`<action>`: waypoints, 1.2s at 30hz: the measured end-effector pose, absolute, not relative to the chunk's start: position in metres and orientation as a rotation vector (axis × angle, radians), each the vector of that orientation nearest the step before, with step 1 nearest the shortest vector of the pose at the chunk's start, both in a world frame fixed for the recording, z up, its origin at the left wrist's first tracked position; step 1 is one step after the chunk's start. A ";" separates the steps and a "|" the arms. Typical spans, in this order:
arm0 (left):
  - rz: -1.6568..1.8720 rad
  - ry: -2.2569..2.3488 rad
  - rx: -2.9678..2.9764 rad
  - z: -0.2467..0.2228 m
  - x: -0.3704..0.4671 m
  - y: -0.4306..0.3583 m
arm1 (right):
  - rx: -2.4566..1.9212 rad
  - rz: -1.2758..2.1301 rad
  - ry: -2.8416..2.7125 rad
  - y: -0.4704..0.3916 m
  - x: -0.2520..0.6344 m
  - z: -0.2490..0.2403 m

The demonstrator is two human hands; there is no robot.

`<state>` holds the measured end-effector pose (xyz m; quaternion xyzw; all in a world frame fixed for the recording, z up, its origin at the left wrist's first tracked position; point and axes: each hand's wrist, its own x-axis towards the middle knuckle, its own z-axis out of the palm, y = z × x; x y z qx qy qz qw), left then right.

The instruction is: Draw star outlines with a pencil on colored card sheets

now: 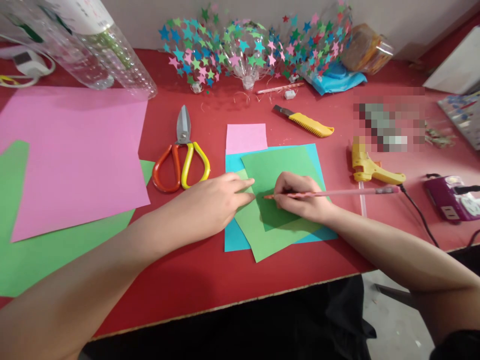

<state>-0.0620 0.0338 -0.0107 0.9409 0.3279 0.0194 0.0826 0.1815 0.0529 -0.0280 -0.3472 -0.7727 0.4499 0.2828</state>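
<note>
Pencil point(345, 192) is gripped by the right hand point(305, 201), its thumb and fingers closed about the shaft close to the point, the rest of the shaft slanting off to the right. The point is brought to the dark green sheet point(279, 170), left of its middle; whether the surface is touched cannot be told. The left hand point(221, 200) is laid palm down with fingers loosely extended, nothing gripped, and two fingertips are rested at the left edge of that sheet.

The dark green sheet is laid over a light green sheet point(260, 245), and both are laid at an angle across a blue sheet point(236, 241) on the red counter point(180, 290). A small pink sheet point(246, 138) is set at the far left edge of the blue one.

Shears point(183, 137) are placed beyond the left hand, blades pointed far. A yellow cutter point(309, 124) is placed beyond the stack, and a glue gun point(365, 167) to its right, with a purple socket block point(446, 195) farther right. On the left, a large pink sheet point(82, 155) is spread over a large green sheet point(17, 265), whose near part is crossed by the left forearm. Star decorations point(243, 46) are stood along the far side.
</note>
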 end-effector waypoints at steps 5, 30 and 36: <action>0.095 1.008 2.899 -0.011 -0.059 0.030 | -1.005 1.380 -1.769 0.056 0.184 -0.027; 0.000 1.197 2.945 -0.012 -0.054 0.036 | -1.031 1.183 -2.052 0.058 0.186 -0.027; -0.015 1.103 2.770 -0.010 -0.057 0.036 | -0.983 1.145 -2.137 0.056 0.181 -0.029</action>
